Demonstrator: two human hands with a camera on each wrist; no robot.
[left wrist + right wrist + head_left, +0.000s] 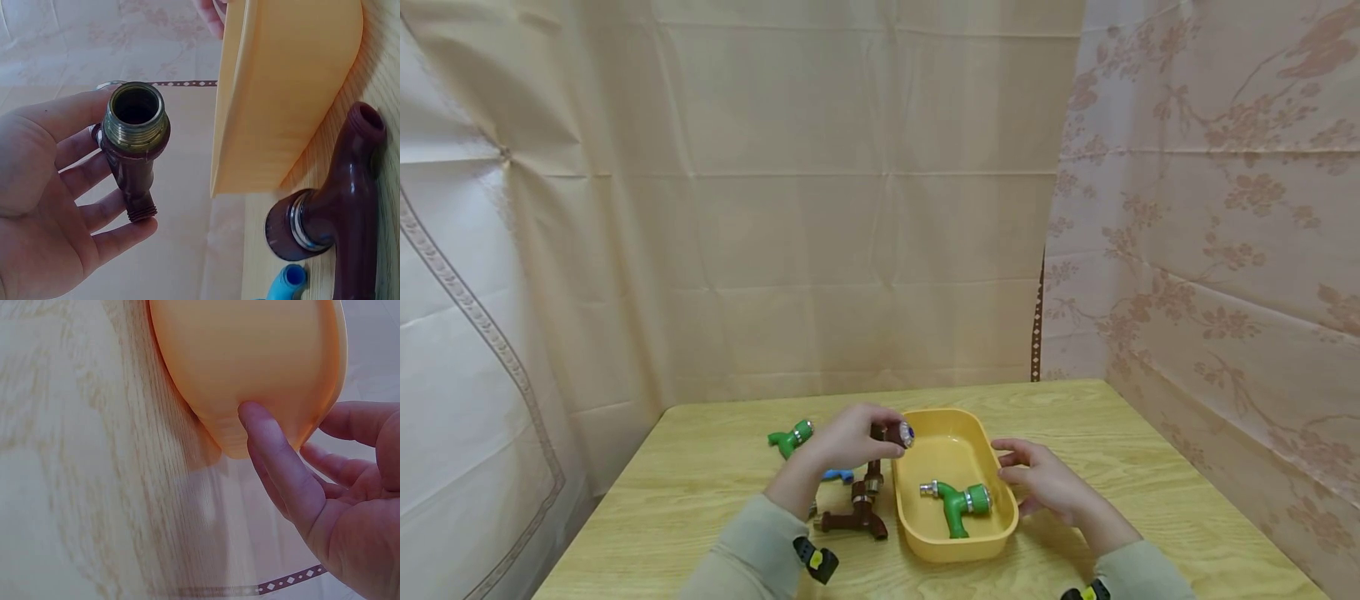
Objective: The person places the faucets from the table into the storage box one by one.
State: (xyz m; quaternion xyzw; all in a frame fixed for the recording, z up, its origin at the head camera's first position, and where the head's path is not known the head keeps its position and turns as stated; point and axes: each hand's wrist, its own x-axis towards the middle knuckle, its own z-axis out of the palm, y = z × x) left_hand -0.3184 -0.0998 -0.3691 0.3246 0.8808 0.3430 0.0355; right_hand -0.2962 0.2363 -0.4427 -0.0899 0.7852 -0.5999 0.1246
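Note:
My left hand [848,439] grips a dark brown tap [132,172] above the table, beside the left rim of a yellow plastic tray [957,552]. In the left wrist view its threaded metal inlet faces the camera, and the fingers lie behind and around its body. Inside the tray lies a green tap [955,506] with a silver inlet. My right hand [1047,482] is at the tray's right side, fingers loosely bent. One fingertip [250,412] appears to touch the tray's outer wall in the right wrist view, without gripping it.
Left of the tray, another brown tap [850,520] lies on the wooden table [1150,500], partly hiding things behind it. A blue tap [289,281] shows only in part. Farther back lies a green tap [788,439]. Curtains [865,208] hang behind the table.

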